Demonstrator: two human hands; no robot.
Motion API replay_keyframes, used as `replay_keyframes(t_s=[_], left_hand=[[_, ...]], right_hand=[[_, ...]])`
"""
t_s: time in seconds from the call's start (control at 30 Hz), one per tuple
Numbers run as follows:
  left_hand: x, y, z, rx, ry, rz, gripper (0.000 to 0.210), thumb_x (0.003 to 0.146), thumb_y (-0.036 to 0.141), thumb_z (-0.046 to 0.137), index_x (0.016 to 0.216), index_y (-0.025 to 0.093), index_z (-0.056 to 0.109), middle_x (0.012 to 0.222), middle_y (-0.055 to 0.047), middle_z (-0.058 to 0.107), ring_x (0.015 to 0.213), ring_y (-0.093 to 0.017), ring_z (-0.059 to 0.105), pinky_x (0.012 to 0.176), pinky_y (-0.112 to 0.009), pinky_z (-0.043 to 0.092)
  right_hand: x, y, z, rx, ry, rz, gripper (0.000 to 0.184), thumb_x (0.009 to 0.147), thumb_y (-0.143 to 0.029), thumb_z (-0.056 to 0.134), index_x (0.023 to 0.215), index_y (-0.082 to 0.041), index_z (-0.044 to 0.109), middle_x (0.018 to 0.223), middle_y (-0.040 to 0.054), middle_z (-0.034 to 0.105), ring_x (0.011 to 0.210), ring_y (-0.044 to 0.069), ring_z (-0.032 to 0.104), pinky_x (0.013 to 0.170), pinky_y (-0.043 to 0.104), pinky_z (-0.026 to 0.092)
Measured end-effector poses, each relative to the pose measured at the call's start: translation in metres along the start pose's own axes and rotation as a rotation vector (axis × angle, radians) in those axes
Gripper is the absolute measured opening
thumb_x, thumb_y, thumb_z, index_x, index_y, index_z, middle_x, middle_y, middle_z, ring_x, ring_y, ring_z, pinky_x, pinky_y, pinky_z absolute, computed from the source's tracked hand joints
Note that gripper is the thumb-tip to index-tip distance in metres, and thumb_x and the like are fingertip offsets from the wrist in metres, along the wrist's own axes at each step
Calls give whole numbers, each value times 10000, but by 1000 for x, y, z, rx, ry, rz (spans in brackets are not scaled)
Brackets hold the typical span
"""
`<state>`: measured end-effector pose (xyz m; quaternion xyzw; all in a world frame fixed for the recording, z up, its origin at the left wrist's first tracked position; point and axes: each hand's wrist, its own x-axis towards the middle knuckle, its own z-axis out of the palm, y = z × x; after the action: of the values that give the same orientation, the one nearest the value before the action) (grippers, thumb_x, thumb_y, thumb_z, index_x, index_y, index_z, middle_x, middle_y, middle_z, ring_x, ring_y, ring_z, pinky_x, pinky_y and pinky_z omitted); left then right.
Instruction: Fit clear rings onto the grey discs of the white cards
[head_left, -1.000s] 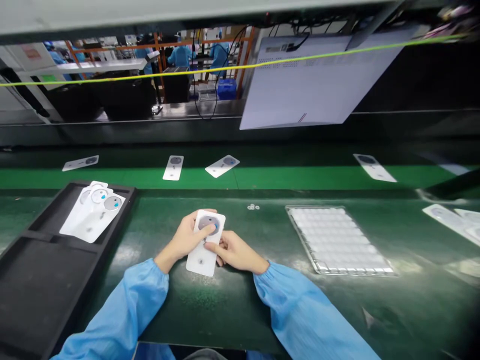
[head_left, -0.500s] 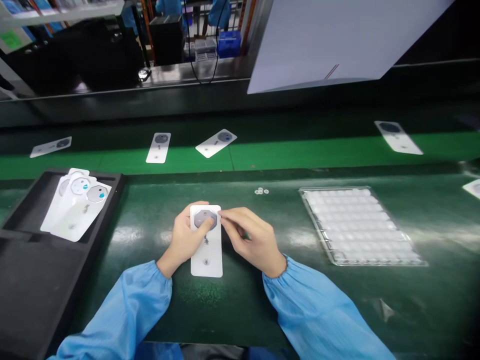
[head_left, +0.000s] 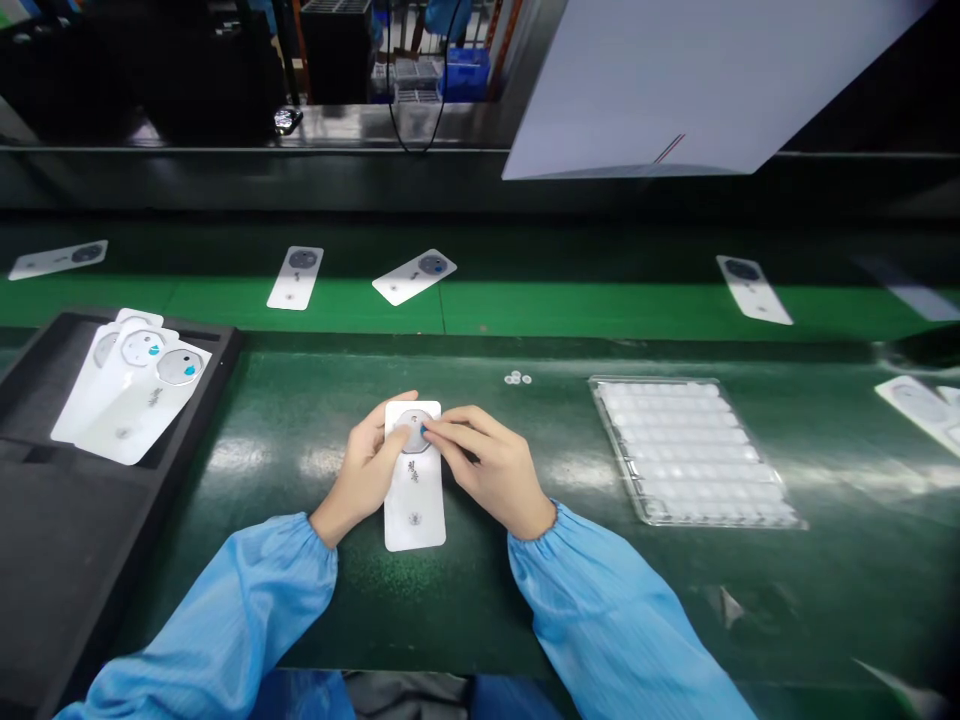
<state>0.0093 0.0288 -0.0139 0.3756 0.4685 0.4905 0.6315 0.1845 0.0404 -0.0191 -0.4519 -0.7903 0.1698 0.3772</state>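
The left hand [head_left: 367,470] grips a flat white rectangular plastic cover [head_left: 414,485] with a grey round camera ring at its top, fingers curled round its left edge and the thumb laid over the ring. The cover sits at the centre of the dark green glossy workbench [head_left: 465,590], its lower end down on the surface, straight ahead of the person. The right hand [head_left: 487,465] comes in from the other side, fingertips [head_left: 429,432] pinched together right on the ring, where a small blue tab shows; whether they actually hold that tab is too small to tell. Both arms wear light blue sleeves [head_left: 232,620]. To the left, a black foam tray [head_left: 45,560] holds a fanned stack of white covers [head_left: 131,395] in its far compartment. To the right, well apart from the hands, lies a clear plastic blister tray of small round parts [head_left: 690,450], and a few tiny clear rings [head_left: 517,378] lie between it and the hands. Beyond the bench, more white covers [head_left: 295,277] rest on the bright green conveyor belt [head_left: 570,310].
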Motion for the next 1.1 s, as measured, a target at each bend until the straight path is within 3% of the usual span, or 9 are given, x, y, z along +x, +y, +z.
replay_keyframes(t_s=[0.07, 0.2, 0.33, 0.53, 0.73, 0.9, 1.0, 1.1], left_hand=[[0, 0, 0, -1, -10, 2, 560, 838, 343, 705, 1351, 137, 616, 877, -57, 746, 624, -146, 622, 567, -234, 462], [4, -1, -2, -18, 10, 23, 601, 811, 335, 714, 1361, 114, 611, 919, -74, 758, 659, -157, 636, 586, -239, 470], [8, -3, -4, -23, 25, 31, 620, 790, 342, 730, 1352, 106, 620, 897, -68, 759, 666, -164, 638, 591, -242, 473], [5, -3, -3, -30, 2, 43, 640, 782, 357, 755, 1360, 122, 611, 925, -69, 762, 662, -158, 641, 592, -238, 472], [3, -5, -1, 10, -9, 47, 619, 812, 359, 739, 1367, 121, 603, 894, -63, 750, 654, -152, 630, 576, -229, 452], [6, -3, -3, -30, 20, 30, 638, 780, 363, 760, 1353, 121, 618, 920, -71, 763, 678, -165, 649, 605, -239, 469], [7, -2, -5, -64, 14, -12, 691, 761, 366, 764, 1382, 116, 597, 896, -67, 765, 665, -173, 655, 605, -250, 479], [9, -2, -6, -108, 22, -29, 710, 751, 355, 756, 1396, 112, 585, 921, -71, 772, 680, -177, 665, 606, -250, 483]], right_hand=[[0, -3, 2, 76, 14, 28, 200, 1009, -285, 578, 1023, -252, 774, 991, 74, 735, 886, 200, 698, 776, 327, 588], [3, -11, 2, 252, 69, 127, 162, 987, -290, 597, 916, -213, 720, 917, 72, 686, 710, 162, 620, 585, 287, 530], [7, -13, 0, 382, 158, 218, 152, 973, -298, 623, 889, -202, 707, 916, 76, 668, 734, 170, 621, 517, 268, 481], [5, -6, 8, 186, 104, 41, 161, 987, -289, 608, 1020, -235, 757, 1049, 81, 679, 756, 168, 647, 668, 319, 557], [1, -8, 11, 169, 59, 78, 179, 1015, -269, 524, 952, -224, 686, 1032, 93, 645, 923, 211, 650, 775, 343, 563], [14, -12, 8, 519, 121, 309, 216, 964, -404, 597, 881, -208, 634, 1024, 94, 596, 727, 163, 569, 478, 264, 462], [7, -9, -10, 646, 222, 381, 261, 928, -471, 647, 871, -219, 609, 1017, 77, 578, 606, 121, 476, 428, 267, 412], [-49, 7, -57, 452, 325, 383, 259, 953, -480, 605, 842, -247, 604, 870, 72, 582, 637, 178, 545, 500, 335, 488]])
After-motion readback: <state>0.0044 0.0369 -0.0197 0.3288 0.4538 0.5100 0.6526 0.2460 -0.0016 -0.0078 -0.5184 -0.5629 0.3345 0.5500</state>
